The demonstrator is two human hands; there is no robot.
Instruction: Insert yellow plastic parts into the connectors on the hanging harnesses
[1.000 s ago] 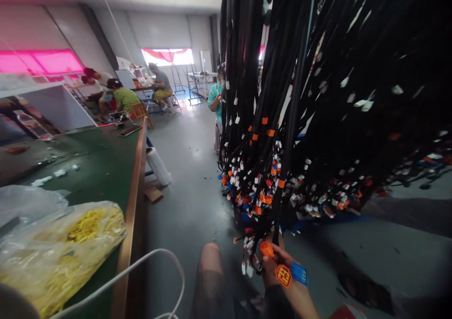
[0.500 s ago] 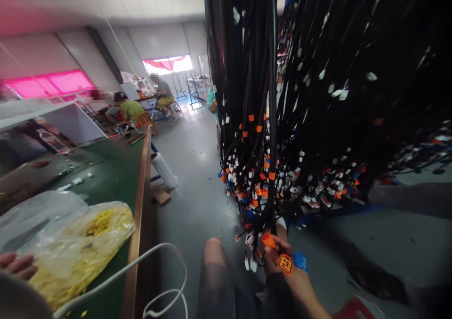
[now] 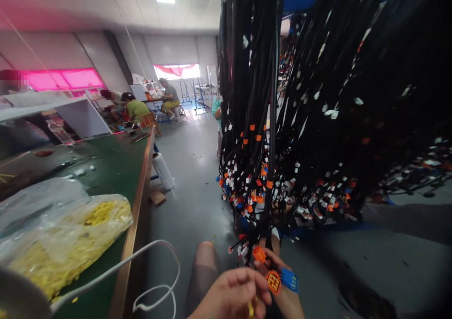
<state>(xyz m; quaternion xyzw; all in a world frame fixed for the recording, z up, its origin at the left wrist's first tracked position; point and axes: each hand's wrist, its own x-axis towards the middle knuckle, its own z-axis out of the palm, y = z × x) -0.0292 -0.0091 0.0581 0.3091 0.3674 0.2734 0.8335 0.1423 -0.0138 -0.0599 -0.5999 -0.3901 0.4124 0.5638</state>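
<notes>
My left hand [image 3: 235, 291] is at the bottom centre, fingers curled and pinching a small yellow plastic piece [image 3: 251, 309]. Just right of it, my right hand [image 3: 278, 267] grips the end of a wire harness with several connectors. Around its fingers show an orange connector [image 3: 259, 254], an orange-rimmed connector with a yellow face [image 3: 273, 282] and a blue connector [image 3: 289, 280]. Part of that hand is hidden behind my left hand and the connectors. Above it hangs a thick bundle of black wire harnesses [image 3: 247, 74] ending in white, orange and blue plugs.
To the left, a green-topped table [image 3: 116, 168] carries a clear plastic bag [image 3: 106, 229] of yellow pieces. A white cable [image 3: 151, 246] loops past its edge. A white roll [image 3: 163, 171] and a brown block [image 3: 157, 197] are beside the table. Several people sit farther back.
My left hand has moved from the bag at the left edge to beside my right hand, now with a yellow piece. My right hand still holds the connectors. The view has shifted slightly.
</notes>
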